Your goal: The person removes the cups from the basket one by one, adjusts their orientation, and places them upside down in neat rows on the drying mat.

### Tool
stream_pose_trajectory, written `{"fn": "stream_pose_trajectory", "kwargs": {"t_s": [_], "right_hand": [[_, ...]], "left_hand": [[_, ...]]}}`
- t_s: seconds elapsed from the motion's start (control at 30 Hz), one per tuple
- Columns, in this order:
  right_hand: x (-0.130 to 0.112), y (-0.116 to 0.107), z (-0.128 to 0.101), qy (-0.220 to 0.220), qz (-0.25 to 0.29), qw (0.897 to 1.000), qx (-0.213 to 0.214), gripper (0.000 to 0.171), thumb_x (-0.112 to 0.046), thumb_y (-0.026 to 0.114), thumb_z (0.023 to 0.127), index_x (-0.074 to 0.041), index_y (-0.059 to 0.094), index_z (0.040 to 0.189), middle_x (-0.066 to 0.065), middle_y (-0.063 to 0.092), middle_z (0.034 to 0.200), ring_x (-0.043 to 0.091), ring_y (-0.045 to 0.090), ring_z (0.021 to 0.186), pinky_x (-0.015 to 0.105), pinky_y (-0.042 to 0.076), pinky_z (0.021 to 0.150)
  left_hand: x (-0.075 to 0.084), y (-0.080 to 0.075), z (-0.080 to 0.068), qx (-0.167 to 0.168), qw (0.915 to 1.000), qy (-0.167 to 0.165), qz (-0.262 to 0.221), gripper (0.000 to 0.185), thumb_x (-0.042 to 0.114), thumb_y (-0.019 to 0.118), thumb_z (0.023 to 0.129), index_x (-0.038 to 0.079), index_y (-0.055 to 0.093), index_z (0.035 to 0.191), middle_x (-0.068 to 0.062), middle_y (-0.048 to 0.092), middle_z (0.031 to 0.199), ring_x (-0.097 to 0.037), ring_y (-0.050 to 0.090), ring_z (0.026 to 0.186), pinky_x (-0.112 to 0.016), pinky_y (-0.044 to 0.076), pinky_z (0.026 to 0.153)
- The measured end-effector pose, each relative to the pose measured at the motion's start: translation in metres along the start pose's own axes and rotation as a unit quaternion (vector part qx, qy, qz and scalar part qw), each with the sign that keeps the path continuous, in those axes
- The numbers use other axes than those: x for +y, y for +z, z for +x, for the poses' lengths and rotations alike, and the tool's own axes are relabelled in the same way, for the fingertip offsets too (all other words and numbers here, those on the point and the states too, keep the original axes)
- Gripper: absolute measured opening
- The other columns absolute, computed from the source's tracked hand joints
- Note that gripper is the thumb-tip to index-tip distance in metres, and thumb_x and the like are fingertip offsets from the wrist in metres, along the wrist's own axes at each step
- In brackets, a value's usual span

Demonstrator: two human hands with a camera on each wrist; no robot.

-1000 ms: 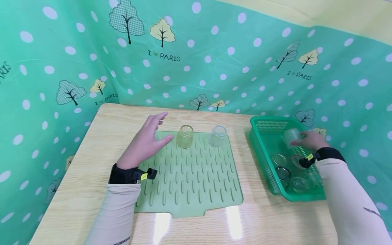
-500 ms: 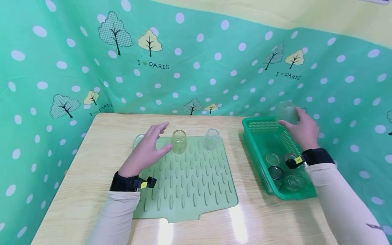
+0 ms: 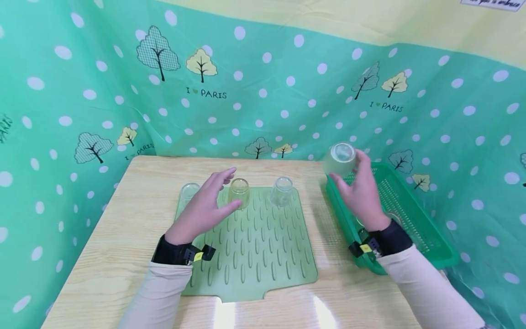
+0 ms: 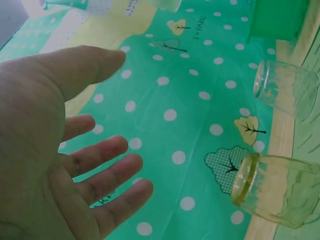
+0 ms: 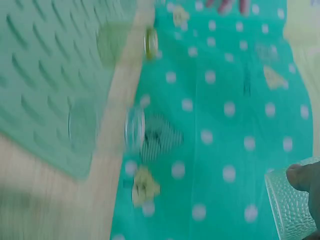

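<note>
Clear glass (image 3: 340,158) came up out of the basket (image 3: 427,237) in your right hand (image 3: 361,194): a second back that hand was down inside the basket gripping it, half a second back it was lifted over the far rim, and now it was carried leftwards past the basket's left edge, held upside down in the air between basket and mat (image 3: 263,256). Your fingers were curled round it; the right wrist view showed a fingertip (image 5: 300,177) on the glass wall, though that view was blurred, so I couldn't tell more of the grip. Your left hand (image 3: 203,208) barely moved: fingers spread and slack, holding nothing, hovering over the mat's left part just beside the yellow glass (image 3: 239,192). Three glasses stood upside down along the mat's far edge, so this looked like the fourth on its way there.
</note>
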State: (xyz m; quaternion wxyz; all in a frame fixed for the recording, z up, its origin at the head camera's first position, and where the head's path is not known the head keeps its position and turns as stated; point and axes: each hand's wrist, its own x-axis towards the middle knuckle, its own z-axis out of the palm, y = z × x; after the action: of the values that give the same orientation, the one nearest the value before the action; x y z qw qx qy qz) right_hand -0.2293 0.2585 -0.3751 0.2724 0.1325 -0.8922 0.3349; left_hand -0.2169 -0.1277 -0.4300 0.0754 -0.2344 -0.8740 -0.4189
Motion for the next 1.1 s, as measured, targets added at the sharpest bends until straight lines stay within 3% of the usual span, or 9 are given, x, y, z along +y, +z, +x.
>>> {"fn": "stream_pose_trajectory", "kwargs": {"t_s": [0.17,0.43,0.67,0.87,1.1], "right_hand": [[-0.021,0.029,-0.017,-0.043,0.010,0.998,-0.035,0.084,-0.007,0.080,0.090,0.003,0.028,0.154,0.026,0.048,0.147,0.041,0.052,0.133,0.057,0.045,0.110],[-0.038,0.059,-0.042,-0.055,-0.013,0.994,-0.095,0.081,-0.017,0.085,0.087,0.003,0.040,0.152,0.023,0.055,0.144,0.040,0.053,0.133,0.057,0.046,0.110],[-0.055,0.086,-0.053,-0.067,-0.006,0.988,-0.137,0.084,-0.020,0.087,0.086,0.000,0.040,0.152,0.020,0.059,0.139,0.035,0.060,0.126,0.051,0.054,0.102],[-0.068,0.105,-0.061,-0.097,-0.008,0.985,-0.145,0.083,-0.021,0.087,0.086,0.001,0.040,0.151,0.020,0.058,0.142,0.034,0.057,0.130,0.051,0.050,0.106],[-0.074,0.123,-0.068,-0.085,0.010,0.984,-0.156,0.081,-0.025,0.085,0.088,0.001,0.042,0.151,0.019,0.057,0.145,0.033,0.054,0.135,0.050,0.046,0.112]], "left_hand": [[0.012,-0.002,-0.002,0.014,0.9998,0.014,-0.001,0.085,0.053,0.071,0.095,0.027,0.028,0.164,-0.002,0.047,0.151,-0.022,0.048,0.137,-0.051,0.046,0.111],[0.029,-0.004,-0.007,0.024,0.9990,0.037,0.007,0.087,0.049,0.073,0.094,0.026,0.027,0.164,-0.005,0.044,0.155,-0.025,0.044,0.141,-0.054,0.043,0.113],[0.045,-0.002,-0.007,0.038,0.9960,0.080,0.010,0.086,0.043,0.077,0.093,0.025,0.030,0.163,-0.005,0.041,0.156,-0.024,0.041,0.143,-0.054,0.041,0.115],[0.052,0.006,-0.006,0.033,0.9947,0.096,0.015,0.087,0.041,0.079,0.091,0.025,0.031,0.162,-0.004,0.041,0.156,-0.022,0.041,0.143,-0.050,0.043,0.115],[0.056,0.012,-0.006,0.024,0.9945,0.095,0.035,0.087,0.043,0.083,0.087,0.020,0.038,0.159,-0.005,0.045,0.152,-0.024,0.044,0.142,-0.049,0.044,0.115]]}}
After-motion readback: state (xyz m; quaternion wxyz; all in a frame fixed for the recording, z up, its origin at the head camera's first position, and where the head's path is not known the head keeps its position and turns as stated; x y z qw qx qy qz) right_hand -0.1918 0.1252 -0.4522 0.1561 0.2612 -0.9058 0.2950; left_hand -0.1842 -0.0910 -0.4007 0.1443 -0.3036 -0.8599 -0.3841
